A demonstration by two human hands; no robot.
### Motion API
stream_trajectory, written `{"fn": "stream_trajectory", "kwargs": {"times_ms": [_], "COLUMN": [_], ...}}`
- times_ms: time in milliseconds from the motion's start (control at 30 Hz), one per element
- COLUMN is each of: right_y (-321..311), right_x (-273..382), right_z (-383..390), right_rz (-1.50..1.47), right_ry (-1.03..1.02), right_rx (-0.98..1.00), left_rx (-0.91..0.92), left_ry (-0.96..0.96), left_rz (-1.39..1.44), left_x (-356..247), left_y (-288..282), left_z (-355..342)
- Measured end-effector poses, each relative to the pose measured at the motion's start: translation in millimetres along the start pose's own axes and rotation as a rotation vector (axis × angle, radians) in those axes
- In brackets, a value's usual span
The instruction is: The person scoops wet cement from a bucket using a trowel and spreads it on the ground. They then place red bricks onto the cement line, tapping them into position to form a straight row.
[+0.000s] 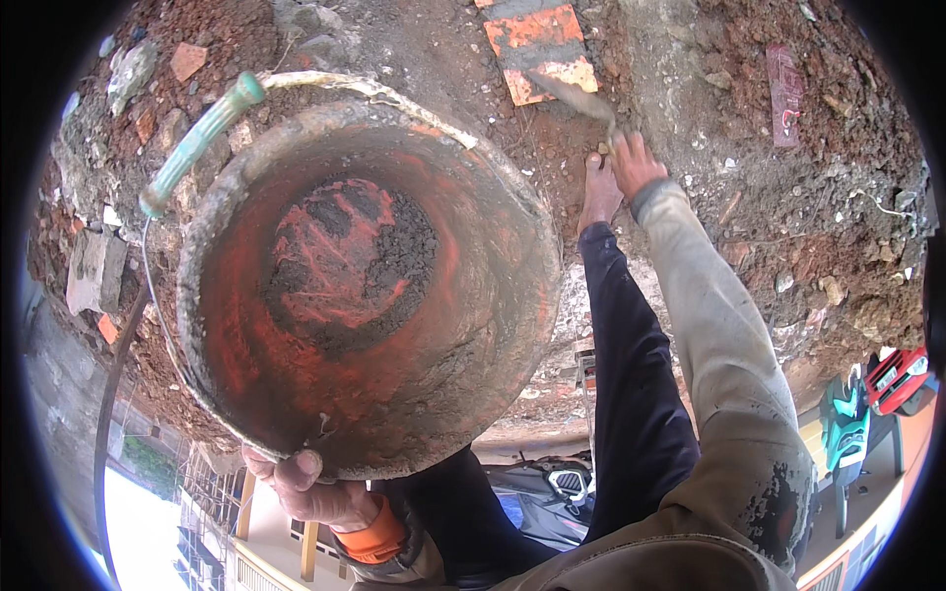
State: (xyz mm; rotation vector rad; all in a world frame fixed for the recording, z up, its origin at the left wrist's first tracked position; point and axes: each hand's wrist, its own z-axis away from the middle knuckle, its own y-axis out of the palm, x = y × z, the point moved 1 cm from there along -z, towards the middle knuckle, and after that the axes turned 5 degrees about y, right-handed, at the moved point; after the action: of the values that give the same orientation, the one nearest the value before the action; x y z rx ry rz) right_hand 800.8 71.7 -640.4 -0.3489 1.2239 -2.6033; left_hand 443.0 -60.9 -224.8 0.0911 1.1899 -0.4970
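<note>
A large mortar-crusted bucket (493, 315) is tilted toward me, its mouth facing me. Inside, its bottom is orange-red, smeared with grey mortar (402, 236). My left hand (320, 492), with an orange band at the wrist, grips the bucket's near rim, thumb over the edge. The bucket's wire handle with a pale green grip (202, 143) lies across the far left side. Farther off to the right, my right hand (638, 165) is closed around the handle of a trowel (574, 97). The trowel's blade reaches over the edge of orange bricks (552, 30) partly coated in grey mortar.
My bare foot (599, 192) stands on the soil beside my right hand. Rubble and stones (97, 271) cover the ground at left. A reddish brick-like piece (785, 96) lies at right. Motorcycles (552, 492) stand low in view, with others at lower right.
</note>
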Motion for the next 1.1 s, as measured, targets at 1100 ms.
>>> {"fn": "stream_trajectory", "kwargs": {"times_ms": [1100], "right_y": [-650], "right_x": [125], "right_z": [411], "right_rz": [0.191], "right_ry": [-0.701], "right_rx": [-0.254], "left_rx": [0.575], "left_ry": [0.76], "left_rz": [0.117], "left_x": [-377], "left_y": [76], "left_z": [163]}}
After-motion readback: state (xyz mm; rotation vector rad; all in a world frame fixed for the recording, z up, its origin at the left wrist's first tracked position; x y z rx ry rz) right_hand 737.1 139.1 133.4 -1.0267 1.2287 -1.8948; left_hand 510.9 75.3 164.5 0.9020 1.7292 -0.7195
